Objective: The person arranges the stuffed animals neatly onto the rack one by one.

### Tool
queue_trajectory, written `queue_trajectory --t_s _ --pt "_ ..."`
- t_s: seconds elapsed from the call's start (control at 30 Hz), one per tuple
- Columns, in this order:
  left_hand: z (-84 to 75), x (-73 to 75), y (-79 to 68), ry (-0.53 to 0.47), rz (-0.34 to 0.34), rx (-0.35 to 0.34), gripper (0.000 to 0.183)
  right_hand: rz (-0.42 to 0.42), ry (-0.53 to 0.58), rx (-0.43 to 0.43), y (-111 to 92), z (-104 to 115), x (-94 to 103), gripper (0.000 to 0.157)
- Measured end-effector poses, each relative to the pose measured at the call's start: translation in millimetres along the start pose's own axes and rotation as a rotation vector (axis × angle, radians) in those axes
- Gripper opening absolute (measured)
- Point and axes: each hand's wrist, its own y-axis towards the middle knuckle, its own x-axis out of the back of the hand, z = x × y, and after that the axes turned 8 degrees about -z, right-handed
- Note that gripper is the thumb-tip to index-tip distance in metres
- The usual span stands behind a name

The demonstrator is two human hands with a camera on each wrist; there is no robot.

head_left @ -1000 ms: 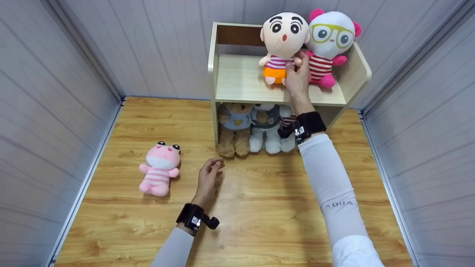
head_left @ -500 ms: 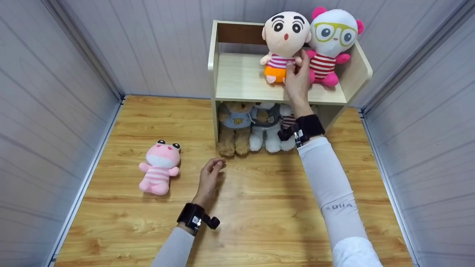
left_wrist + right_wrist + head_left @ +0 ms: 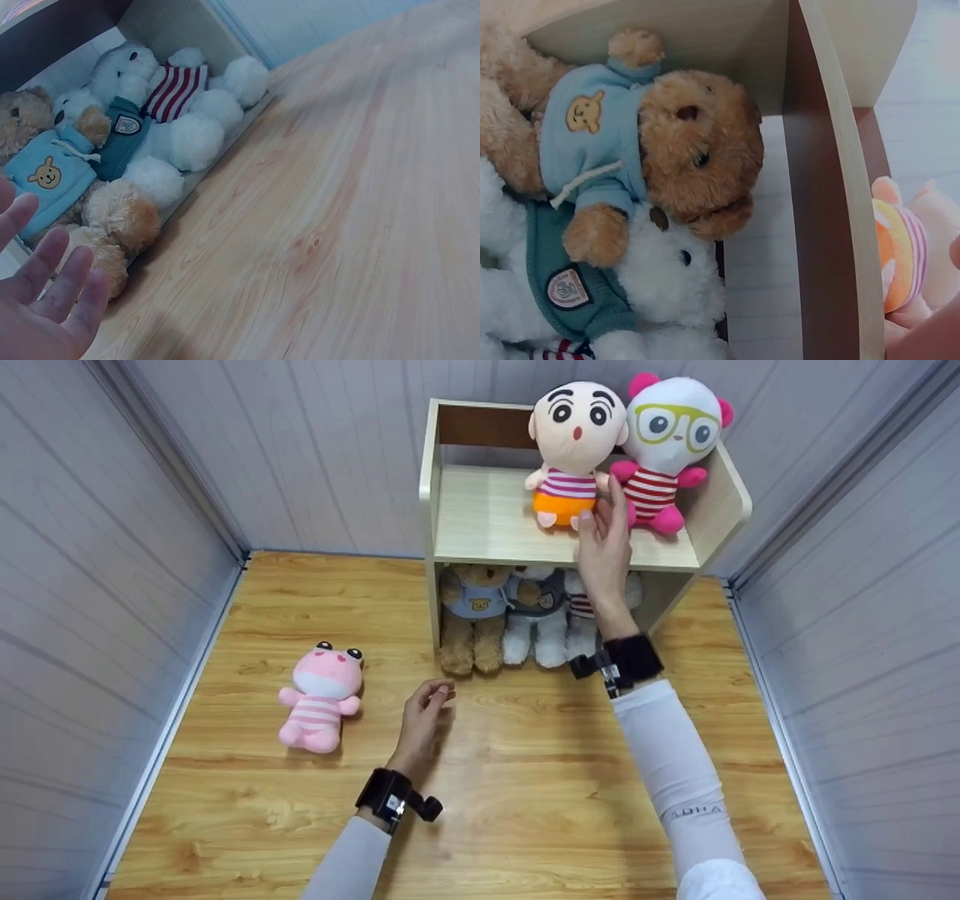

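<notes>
A boy doll [image 3: 577,431] in a purple-striped shirt and orange shorts sits on the upper shelf [image 3: 480,521]. Leaning close beside it is a panda plush [image 3: 651,495] with yellow-green glasses and a red-striped body. My right hand [image 3: 606,555] is just in front of the boy doll's side, fingers extended and thumb apart, gripping nothing; whether the fingertips still touch the doll I cannot tell. Over the floor, near the lower shelf's left front, my left hand [image 3: 421,724] hovers with relaxed fingers and holds nothing. A pink frog plush [image 3: 321,701] lies on its back to the left.
Inside the lower compartment sit a brown teddy bear [image 3: 56,169] in a light blue hoodie, a white plush [image 3: 667,277] in a green sweater and another in a striped shirt [image 3: 176,91]. Grey panel walls [image 3: 322,457] enclose the wooden floor [image 3: 510,810].
My right hand has let go of the boy doll and drawn back slightly toward me, its fingers straightening. The doll stays seated on the shelf. My left hand has hardly moved.
</notes>
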Motion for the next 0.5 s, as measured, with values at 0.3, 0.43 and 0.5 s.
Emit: queue_trajectory --t_s 0.3,0.43,0.5 --pt "0.2 0.9 3.6 -0.012 -0.019 0.03 0.032 -0.036 0.229 0.087 -31 -11 18.8 0.053" --pt "0.0 3.5 5.9 -0.001 -0.021 0.026 0.032 -0.057 0.341 0.083 -45 -16 28.0 0.051" --pt "1.2 4.9 7.8 -0.006 -0.025 0.032 0.032 -0.068 0.399 0.08 -53 -19 32.0 0.051"
